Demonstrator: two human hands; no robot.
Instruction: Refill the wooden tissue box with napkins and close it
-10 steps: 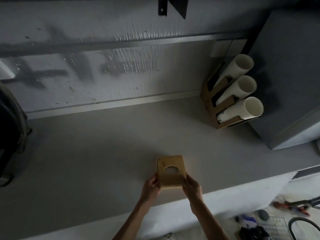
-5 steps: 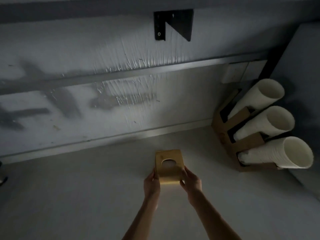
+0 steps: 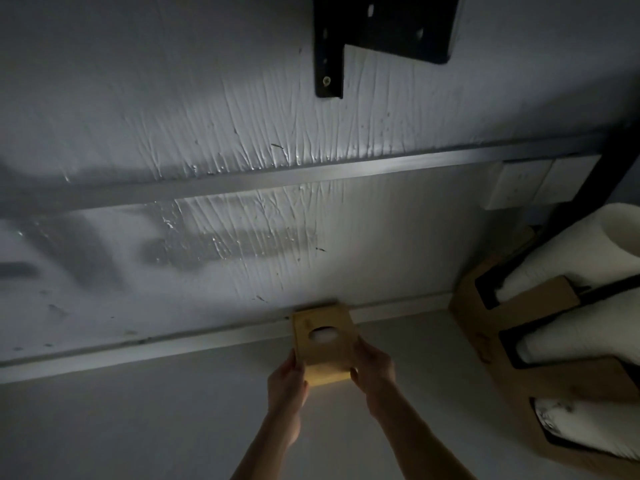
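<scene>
The wooden tissue box [image 3: 325, 355] is a small tan box with an oval hole in its lid. White napkin paper [image 3: 322, 334] shows through that hole. The lid sits shut on the box. It rests on the grey counter [image 3: 138, 427], its far edge against the wall's base strip. My left hand [image 3: 287, 384] grips its left side. My right hand [image 3: 372, 370] grips its right side. Both forearms reach in from the bottom of the view.
A cardboard rack [image 3: 512, 327] holding three sleeves of white paper cups [image 3: 588, 337] stands at the right on the counter. The textured grey wall [image 3: 242, 140] carries a metal rail, a black bracket [image 3: 377, 36] above, and white sockets [image 3: 533, 183] at right.
Both hands have carried the box away from the counter's front edge to the back, up against the wall. The view has moved closer to the wall.
</scene>
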